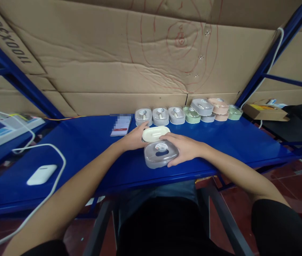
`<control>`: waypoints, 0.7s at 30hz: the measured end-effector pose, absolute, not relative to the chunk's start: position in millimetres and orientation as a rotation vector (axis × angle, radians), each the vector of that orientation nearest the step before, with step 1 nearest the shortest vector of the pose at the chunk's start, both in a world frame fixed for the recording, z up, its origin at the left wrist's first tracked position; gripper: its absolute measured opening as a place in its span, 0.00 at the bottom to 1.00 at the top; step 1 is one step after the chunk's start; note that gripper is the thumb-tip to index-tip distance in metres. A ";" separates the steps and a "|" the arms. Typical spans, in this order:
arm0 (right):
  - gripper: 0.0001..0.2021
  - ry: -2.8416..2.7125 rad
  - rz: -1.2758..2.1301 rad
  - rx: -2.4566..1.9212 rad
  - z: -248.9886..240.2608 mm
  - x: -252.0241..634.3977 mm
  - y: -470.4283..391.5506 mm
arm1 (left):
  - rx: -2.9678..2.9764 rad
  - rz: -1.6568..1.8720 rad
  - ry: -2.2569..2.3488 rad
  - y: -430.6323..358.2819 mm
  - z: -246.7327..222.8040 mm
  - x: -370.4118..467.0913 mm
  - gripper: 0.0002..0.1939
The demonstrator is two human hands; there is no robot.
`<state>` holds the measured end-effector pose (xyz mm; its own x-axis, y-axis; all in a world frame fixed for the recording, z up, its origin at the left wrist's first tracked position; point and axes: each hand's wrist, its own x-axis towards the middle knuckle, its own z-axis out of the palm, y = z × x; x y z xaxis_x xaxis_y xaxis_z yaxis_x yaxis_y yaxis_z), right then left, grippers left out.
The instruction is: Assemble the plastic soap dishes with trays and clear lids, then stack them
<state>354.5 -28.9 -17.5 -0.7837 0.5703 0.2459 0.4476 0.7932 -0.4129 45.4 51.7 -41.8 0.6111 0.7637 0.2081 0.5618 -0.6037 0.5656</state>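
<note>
Just above the table's front half, my left hand (137, 136) is closed on the left end of a shallow cream oval dish (153, 134), which looks like a soap dish. My right hand (185, 146) grips the right side of a grey see-through lid (157, 160) with a round sticker and a dark oblong opening. A finger of that hand also reaches the dish's right edge. The lid sits nearer to me than the dish, and the two are apart or barely touching; I cannot tell which. Behind them stands a row of similar lidded grey boxes (160, 116).
Green boxes (192, 115), pink boxes (218, 106) and a stacked grey box (201, 106) stand at the back right. A phone (121, 125) lies left of the row. A white case (42, 174) and a white cable (61, 167) are at left. Cardboard (100, 53) walls the back.
</note>
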 end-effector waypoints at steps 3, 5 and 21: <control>0.53 -2.576 0.470 -0.692 -11.1 360.0 -28.1 | 2.337 0.604 1.025 49.4 -44.3 49.6 0.63; 0.54 -2.454 0.408 -0.703 -7.9 363.8 -25.1 | 2.298 0.630 0.947 45.3 -47.6 55.0 0.60; 0.57 -2.318 0.368 -0.951 -30.3 376.7 11.0 | 2.128 0.700 0.992 24.6 -49.7 75.1 0.78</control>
<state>376.7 11.0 -30.3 -0.5630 0.7090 0.4247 0.5426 0.7047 -0.4571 75.1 24.6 -49.7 0.5651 0.8049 0.1810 0.4403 -0.4798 0.7589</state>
